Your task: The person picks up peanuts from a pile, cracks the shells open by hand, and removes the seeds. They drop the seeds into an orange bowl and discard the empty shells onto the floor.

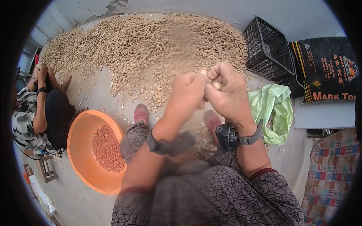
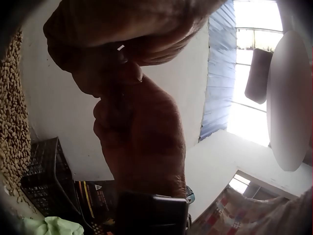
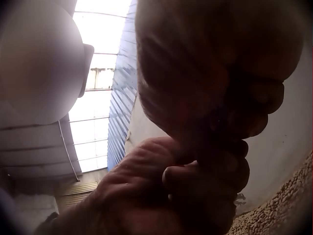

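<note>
In the head view both hands meet in front of the body, above the floor. My right hand (image 1: 230, 94) curls its fingers round several unshelled peanuts (image 1: 217, 85), which show between its fingers and palm. The curled left hand (image 1: 186, 90) presses its thumb and fingertips against the right hand's thumb and forefinger, pinching a peanut mostly hidden between them. Both wrist views show the hands dark against the light, fingertips together. A broad heap of unshelled peanuts (image 1: 151, 41) spreads over the floor ahead. Red shelled peanuts (image 1: 107, 148) lie in an orange basin (image 1: 81, 165) at the left.
Black plastic crates (image 1: 269, 47) stand at the right, beside a black printed sack (image 1: 324, 67). A green plastic bag (image 1: 277, 109) lies near the right foot. Another person (image 1: 32, 116) sits at the far left, close to the basin. Shells and loose peanuts litter the floor.
</note>
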`<action>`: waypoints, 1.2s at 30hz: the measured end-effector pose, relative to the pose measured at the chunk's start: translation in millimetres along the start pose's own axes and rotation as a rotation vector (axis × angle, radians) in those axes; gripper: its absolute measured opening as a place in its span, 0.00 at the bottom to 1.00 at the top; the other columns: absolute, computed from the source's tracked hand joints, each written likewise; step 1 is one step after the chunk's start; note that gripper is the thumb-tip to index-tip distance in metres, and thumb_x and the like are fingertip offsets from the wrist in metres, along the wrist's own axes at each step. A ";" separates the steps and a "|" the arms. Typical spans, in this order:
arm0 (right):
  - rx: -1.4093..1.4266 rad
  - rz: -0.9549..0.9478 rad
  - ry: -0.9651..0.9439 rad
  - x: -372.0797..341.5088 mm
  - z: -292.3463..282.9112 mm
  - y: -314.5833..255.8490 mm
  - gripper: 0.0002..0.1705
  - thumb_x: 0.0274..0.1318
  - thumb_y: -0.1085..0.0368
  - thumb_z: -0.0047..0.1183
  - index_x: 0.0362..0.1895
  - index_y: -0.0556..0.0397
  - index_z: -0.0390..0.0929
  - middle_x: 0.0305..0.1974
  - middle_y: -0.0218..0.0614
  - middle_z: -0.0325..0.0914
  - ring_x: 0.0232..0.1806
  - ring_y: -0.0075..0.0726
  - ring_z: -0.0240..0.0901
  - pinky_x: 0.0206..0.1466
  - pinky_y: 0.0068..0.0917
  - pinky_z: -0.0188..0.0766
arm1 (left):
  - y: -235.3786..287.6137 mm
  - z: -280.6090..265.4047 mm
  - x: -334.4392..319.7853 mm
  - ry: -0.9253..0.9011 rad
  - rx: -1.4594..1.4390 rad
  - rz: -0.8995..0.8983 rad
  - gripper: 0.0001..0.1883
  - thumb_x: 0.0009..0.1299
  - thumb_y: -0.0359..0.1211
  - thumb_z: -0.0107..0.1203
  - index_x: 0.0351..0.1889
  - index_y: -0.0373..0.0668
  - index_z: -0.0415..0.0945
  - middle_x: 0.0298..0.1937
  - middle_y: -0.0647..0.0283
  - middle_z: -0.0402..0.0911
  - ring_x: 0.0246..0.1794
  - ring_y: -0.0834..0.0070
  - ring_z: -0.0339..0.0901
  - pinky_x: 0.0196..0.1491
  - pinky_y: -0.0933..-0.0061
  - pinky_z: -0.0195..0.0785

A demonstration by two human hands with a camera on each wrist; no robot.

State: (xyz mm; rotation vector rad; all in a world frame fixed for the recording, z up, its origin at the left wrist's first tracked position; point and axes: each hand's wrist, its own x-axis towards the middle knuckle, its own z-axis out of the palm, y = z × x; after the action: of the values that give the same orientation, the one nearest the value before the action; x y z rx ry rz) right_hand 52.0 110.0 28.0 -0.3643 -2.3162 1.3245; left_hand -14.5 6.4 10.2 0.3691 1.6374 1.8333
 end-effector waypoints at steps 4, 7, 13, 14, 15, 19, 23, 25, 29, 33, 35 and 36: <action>-0.020 0.004 0.009 -0.9 -0.3 -0.3 0.06 0.40 0.72 0.53 0.25 0.56 0.69 0.16 0.40 0.72 0.18 0.34 0.72 0.23 0.28 0.66 | 1.1 1.8 -3.4 -0.007 0.046 0.016 0.22 0.72 0.42 0.41 0.17 0.42 0.70 0.11 0.70 0.66 0.09 0.86 0.59 0.13 0.83 0.50; -0.046 -0.026 0.003 -0.6 0.8 2.8 0.06 0.39 0.72 0.53 0.24 0.55 0.69 0.16 0.40 0.72 0.18 0.36 0.72 0.23 0.29 0.66 | 1.4 1.4 -4.7 -0.008 0.010 -0.026 0.21 0.72 0.40 0.40 0.17 0.42 0.69 0.11 0.70 0.66 0.09 0.86 0.59 0.13 0.82 0.49; -0.079 -0.106 0.005 -1.7 6.3 6.7 0.06 0.37 0.72 0.53 0.23 0.55 0.69 0.17 0.40 0.71 0.17 0.40 0.70 0.22 0.30 0.65 | -6.3 -5.0 -2.8 -0.021 -0.037 -0.052 0.18 0.71 0.36 0.38 0.18 0.42 0.68 0.13 0.71 0.66 0.10 0.86 0.58 0.13 0.82 0.49; -0.064 -0.105 0.001 -1.7 7.8 9.2 0.06 0.36 0.73 0.53 0.23 0.55 0.69 0.16 0.40 0.70 0.17 0.38 0.69 0.22 0.29 0.64 | -6.6 -5.7 -2.8 -0.030 -0.055 -0.056 0.18 0.70 0.36 0.38 0.18 0.42 0.68 0.13 0.71 0.66 0.10 0.86 0.58 0.13 0.82 0.49; -0.049 -0.103 -0.002 -1.6 8.9 10.4 0.06 0.36 0.73 0.53 0.23 0.55 0.69 0.16 0.39 0.70 0.16 0.37 0.68 0.21 0.29 0.64 | -6.9 -6.7 -2.4 -0.039 -0.073 -0.060 0.18 0.70 0.36 0.39 0.19 0.41 0.68 0.14 0.71 0.66 0.10 0.86 0.58 0.13 0.82 0.50; -0.005 -0.074 -0.013 -1.4 9.7 8.9 0.06 0.35 0.73 0.53 0.22 0.56 0.69 0.15 0.38 0.69 0.16 0.33 0.67 0.21 0.27 0.63 | -38.8 -22.6 15.1 -0.120 0.322 0.472 0.18 0.70 0.36 0.39 0.19 0.41 0.68 0.14 0.71 0.65 0.10 0.86 0.59 0.13 0.82 0.50; 0.026 -0.051 -0.032 -1.6 11.7 9.3 0.06 0.34 0.73 0.54 0.22 0.57 0.69 0.16 0.38 0.69 0.17 0.31 0.67 0.21 0.27 0.63 | -32.6 -23.5 9.3 -0.140 0.286 0.392 0.17 0.70 0.37 0.40 0.19 0.41 0.68 0.14 0.70 0.65 0.10 0.85 0.58 0.13 0.82 0.49; 0.014 -0.067 -0.030 -1.7 13.3 10.1 0.06 0.34 0.73 0.53 0.22 0.57 0.69 0.16 0.39 0.69 0.17 0.32 0.67 0.21 0.27 0.63 | -32.5 -24.5 8.3 -0.155 0.260 0.297 0.17 0.70 0.37 0.40 0.20 0.41 0.67 0.14 0.70 0.65 0.10 0.85 0.58 0.13 0.81 0.48; -0.004 -0.095 -0.034 -2.0 14.9 12.8 0.06 0.35 0.74 0.53 0.21 0.57 0.69 0.16 0.39 0.70 0.18 0.31 0.68 0.21 0.27 0.63 | -39.3 -27.7 10.4 -0.160 0.281 0.415 0.17 0.70 0.37 0.41 0.21 0.41 0.67 0.15 0.70 0.65 0.11 0.86 0.58 0.13 0.81 0.48; 0.220 0.017 -0.037 -3.6 17.5 9.0 0.06 0.38 0.74 0.54 0.23 0.58 0.69 0.18 0.38 0.72 0.19 0.29 0.70 0.23 0.25 0.65 | -40.6 -28.7 11.3 -0.156 0.256 0.434 0.16 0.71 0.38 0.41 0.23 0.41 0.69 0.16 0.70 0.67 0.11 0.86 0.59 0.13 0.82 0.49; 0.210 0.018 -0.032 -3.5 17.0 9.0 0.06 0.39 0.74 0.53 0.24 0.58 0.68 0.18 0.37 0.72 0.19 0.27 0.70 0.23 0.24 0.65 | -36.5 -27.3 10.6 -0.164 0.194 0.374 0.17 0.71 0.38 0.40 0.23 0.41 0.70 0.16 0.70 0.67 0.11 0.86 0.60 0.13 0.82 0.50; 0.201 0.022 -0.025 -3.3 16.8 9.1 0.06 0.40 0.75 0.53 0.25 0.59 0.68 0.18 0.37 0.72 0.19 0.25 0.70 0.23 0.24 0.66 | -30.6 -25.1 8.1 -0.172 0.161 0.339 0.17 0.71 0.38 0.40 0.23 0.41 0.70 0.16 0.70 0.67 0.11 0.86 0.60 0.13 0.83 0.50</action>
State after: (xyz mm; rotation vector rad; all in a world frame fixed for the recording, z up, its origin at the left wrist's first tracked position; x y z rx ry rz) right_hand 46.6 100.6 12.0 -0.3103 -2.1793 1.5643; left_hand -27.2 -7.6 -25.5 0.8980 1.6831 1.8494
